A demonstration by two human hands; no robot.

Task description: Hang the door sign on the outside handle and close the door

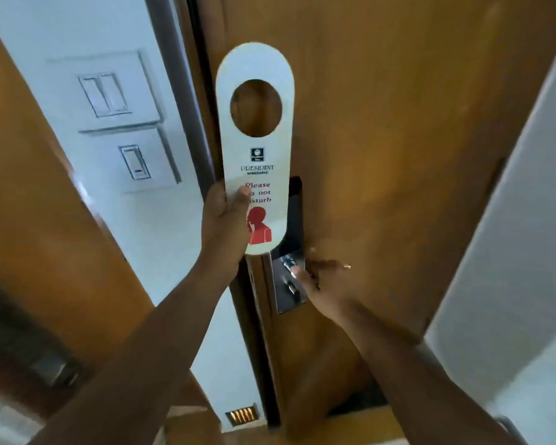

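Note:
A long white door sign with a round hole near its top and red "Please do not disturb" lettering stands upright in front of the wooden door. My left hand is shut on the sign's lower part, thumb across the text. My right hand wraps around the inside door handle at the silver lock plate; the handle itself is mostly hidden under the fingers. The door's edge faces me. The outside handle is out of sight.
A white wall with two switch panels stands left of the door frame. A wooden panel fills the far left. A pale surface runs along the right. A small floor-level light grille glows below.

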